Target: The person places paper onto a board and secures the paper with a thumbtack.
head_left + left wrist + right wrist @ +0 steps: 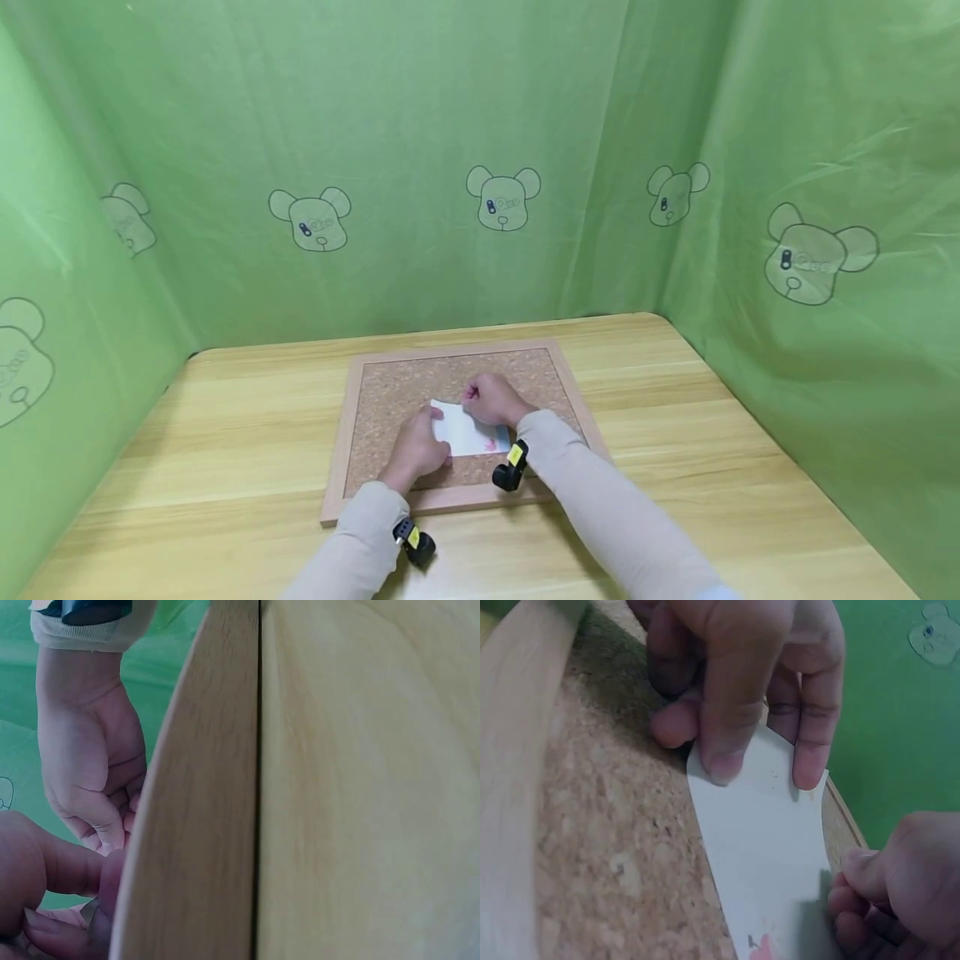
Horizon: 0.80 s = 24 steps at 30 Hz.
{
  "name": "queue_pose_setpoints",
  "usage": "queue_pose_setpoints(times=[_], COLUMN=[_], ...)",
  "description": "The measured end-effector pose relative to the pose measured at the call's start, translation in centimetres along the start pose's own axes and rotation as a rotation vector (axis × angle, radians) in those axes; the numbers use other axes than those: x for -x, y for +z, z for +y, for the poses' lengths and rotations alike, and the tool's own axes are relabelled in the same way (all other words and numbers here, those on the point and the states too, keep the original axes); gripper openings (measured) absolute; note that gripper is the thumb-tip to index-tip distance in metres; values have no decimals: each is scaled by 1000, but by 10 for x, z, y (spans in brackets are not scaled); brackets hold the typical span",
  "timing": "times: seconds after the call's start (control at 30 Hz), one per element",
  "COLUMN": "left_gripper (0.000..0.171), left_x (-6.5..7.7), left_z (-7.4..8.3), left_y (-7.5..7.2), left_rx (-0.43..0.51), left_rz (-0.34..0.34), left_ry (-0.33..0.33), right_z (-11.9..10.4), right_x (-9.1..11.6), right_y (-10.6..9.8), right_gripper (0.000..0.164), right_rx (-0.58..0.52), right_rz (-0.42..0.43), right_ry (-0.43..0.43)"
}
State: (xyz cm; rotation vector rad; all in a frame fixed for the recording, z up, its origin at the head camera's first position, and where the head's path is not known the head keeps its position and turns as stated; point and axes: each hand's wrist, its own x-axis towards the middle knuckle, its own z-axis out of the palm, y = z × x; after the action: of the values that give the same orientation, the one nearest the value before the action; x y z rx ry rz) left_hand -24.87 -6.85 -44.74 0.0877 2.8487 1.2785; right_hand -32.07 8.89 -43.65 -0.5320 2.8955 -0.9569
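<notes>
A small white sheet of paper (pixel 467 433) with a pink print near one corner lies over a wood-framed cork board (pixel 390 392). My left hand (pixel 420 446) holds the sheet at its left end. In the right wrist view the left thumb (pixel 727 761) presses on its face, and another fingertip (pixel 810 769) rests by its upper corner. My right hand (pixel 495 402) has curled fingers at the far edge, thumb and index finger (pixel 840 889) pinched together there. Whether anything small sits between them I cannot tell. The paper bows slightly between the hands.
The board lies on a light wooden table (pixel 247 450). Green curtain walls (pixel 405 167) with bear-head outlines enclose the back and sides. A black camera is strapped to each wrist, the right one (pixel 510 475) close over the board's near part.
</notes>
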Motion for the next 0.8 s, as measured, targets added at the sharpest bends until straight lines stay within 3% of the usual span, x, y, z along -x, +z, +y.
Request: queue_pose_setpoints(times=[0.4, 0.8], left_gripper=[56, 57], left_x=[1, 3], left_z=[1, 1], left_y=[-1, -1], left_rx=[-14, -55], left_rz=[12, 12], left_ry=[25, 19], right_z=[1, -2], right_x=[-5, -7], right_y=[3, -1], right_gripper=[15, 29], right_rx=[-55, -52], right_rz=[-24, -88], right_ry=[122, 142])
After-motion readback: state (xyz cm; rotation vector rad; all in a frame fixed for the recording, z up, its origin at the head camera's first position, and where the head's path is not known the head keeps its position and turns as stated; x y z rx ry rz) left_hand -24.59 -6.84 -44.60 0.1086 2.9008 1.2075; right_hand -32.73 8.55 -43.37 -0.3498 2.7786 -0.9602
